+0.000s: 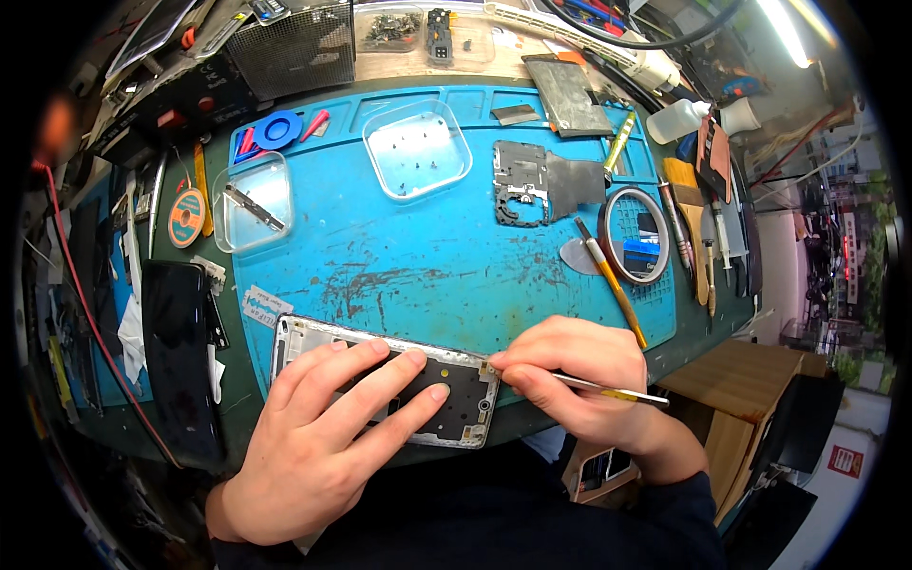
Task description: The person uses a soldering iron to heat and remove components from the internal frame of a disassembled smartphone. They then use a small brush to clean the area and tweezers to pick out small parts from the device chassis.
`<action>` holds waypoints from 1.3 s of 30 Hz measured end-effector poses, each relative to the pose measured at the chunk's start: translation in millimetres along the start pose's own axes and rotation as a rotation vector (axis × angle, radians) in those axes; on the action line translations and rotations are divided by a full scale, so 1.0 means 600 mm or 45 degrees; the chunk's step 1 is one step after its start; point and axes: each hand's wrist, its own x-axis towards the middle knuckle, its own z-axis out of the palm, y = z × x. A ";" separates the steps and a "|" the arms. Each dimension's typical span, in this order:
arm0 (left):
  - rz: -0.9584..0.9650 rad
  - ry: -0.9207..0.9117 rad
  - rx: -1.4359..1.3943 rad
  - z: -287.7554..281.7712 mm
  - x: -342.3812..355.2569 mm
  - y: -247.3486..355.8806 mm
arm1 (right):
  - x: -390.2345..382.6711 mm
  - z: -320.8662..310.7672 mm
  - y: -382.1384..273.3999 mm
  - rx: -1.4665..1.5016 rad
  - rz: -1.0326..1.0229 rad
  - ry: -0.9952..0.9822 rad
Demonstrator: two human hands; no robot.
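Note:
A phone frame with a dark grey inner plate and a pale metal rim lies at the mat's near edge. My left hand rests flat across it with fingers spread, fingertips touching the plate. At the frame's right upper corner is my right hand, closed in a pinch around a slim silver-and-gold hand tool. The tool's back end sticks out to the right. Its working tip is hidden by my fingers, so its exact kind does not show.
Beyond the frame, the blue repair mat carries a clear tray of tiny screws, a phone midframe part and a tape roll. A dark phone screen and a razor blade lie left, brushes right.

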 end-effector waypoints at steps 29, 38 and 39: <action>0.001 0.090 -0.117 0.018 -0.020 -0.009 | 0.021 0.022 -0.012 -0.027 0.028 0.013; 0.056 0.156 -0.070 0.031 -0.023 -0.016 | 0.043 0.045 -0.013 -0.060 -0.042 0.052; 0.061 0.157 -0.035 0.031 -0.023 -0.015 | 0.053 0.051 -0.015 -0.073 -0.085 0.058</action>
